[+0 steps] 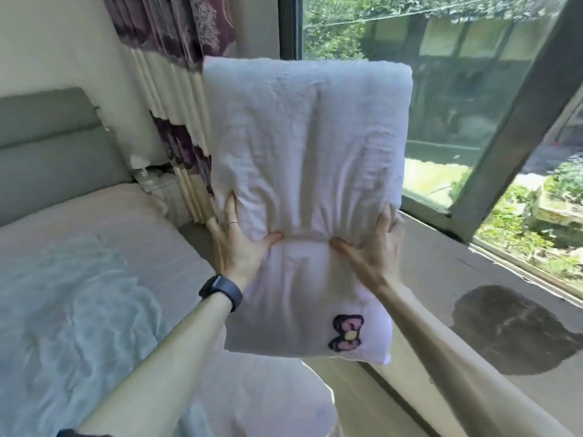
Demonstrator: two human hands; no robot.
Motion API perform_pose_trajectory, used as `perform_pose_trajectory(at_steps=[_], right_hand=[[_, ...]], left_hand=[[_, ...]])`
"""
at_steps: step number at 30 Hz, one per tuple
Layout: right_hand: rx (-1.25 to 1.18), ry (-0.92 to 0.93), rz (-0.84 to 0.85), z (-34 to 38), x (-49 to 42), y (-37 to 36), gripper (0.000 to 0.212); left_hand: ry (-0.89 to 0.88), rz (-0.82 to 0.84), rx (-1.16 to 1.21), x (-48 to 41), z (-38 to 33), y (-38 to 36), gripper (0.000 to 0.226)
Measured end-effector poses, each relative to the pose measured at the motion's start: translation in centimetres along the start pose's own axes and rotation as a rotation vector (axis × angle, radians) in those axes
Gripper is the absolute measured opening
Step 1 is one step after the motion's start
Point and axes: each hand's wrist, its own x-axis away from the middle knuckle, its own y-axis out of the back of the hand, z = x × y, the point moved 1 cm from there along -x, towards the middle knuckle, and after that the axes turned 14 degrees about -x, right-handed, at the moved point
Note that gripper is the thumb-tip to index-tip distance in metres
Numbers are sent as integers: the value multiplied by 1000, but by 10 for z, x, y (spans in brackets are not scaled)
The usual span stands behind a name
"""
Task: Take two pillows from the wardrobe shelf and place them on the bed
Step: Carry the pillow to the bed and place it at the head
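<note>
**Pillow held upright between two hands, beside the bed**

At far left a grey headboard (47,143) stands against the wall, and the bed (79,279) runs from it toward the near left, its pale cover rumpled. Behind the bed's far right corner hangs a curtain (176,99), cream with purple patterned bands.

The left hand (239,244) is clamped on the pillow's left edge, about halfway up: the thumb presses into the front face, pointing right, while the fingers (232,206) lie up along the side, one of them with a thin ring. A dark watch (222,290) sits on that wrist.

The pillow (306,171) is white and soft, held on end in the air — its long side vertical, its top against the curtain and window, its bottom edge above the bed's near right corner. It touches nothing but the hands. The cloth bunches into a waist where both thumbs dig in. Low on the front, toward the right, is a small pink and purple bow (345,334).

The right hand (370,250) mirrors the left: thumb pushed into the front and pointing left, fingers wrapped round the right edge — their tips out of sight behind it.

To the right runs a wide grey sill (457,279) with a dark round stain (514,329), and beyond it the window (441,89), one pane swung open onto greenery.
</note>
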Motion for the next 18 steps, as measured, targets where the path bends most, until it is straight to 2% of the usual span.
perform_pose_trajectory(at_steps=[7, 12, 18], right_hand=[[-123, 77, 352, -43, -115, -134, 103], [-197, 84, 617, -71, -180, -211, 109], [-227, 62, 813, -82, -229, -259, 118]], left_hand=[[188, -216, -213, -67, 59, -29, 124], [394, -342, -322, -90, 72, -57, 121], [583, -358, -318, -121, 70, -82, 123]])
